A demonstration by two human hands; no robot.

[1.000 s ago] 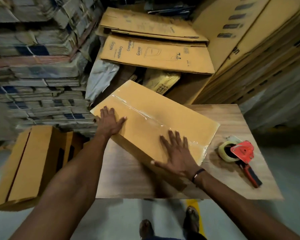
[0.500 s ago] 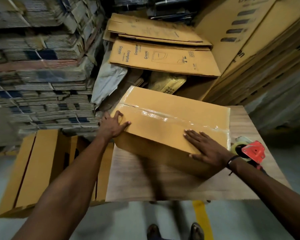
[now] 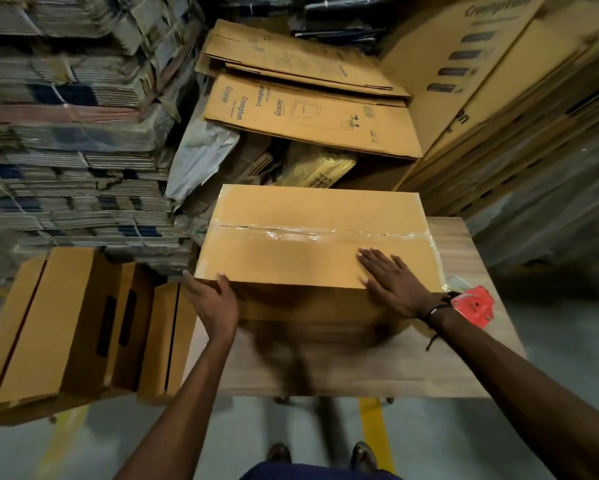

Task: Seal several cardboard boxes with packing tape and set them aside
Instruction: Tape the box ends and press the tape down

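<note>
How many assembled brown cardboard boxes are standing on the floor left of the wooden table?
3: the large brown cardboard box farthest left, a middle box, and a third box against the wooden table; others may be hidden.

A taped box (image 3: pixel 312 233) sits on a table (image 3: pixel 367 368), tape dispenser (image 3: pixel 473 306) at its right, sealed boxes (image 3: pixel 66 327) left, flattened cartons (image 3: pixel 308 116) behind.

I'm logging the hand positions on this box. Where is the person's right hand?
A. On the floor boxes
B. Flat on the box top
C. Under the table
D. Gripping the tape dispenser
B: the right hand lies with fingers spread flat on the box top, just below the tape seam.
</note>
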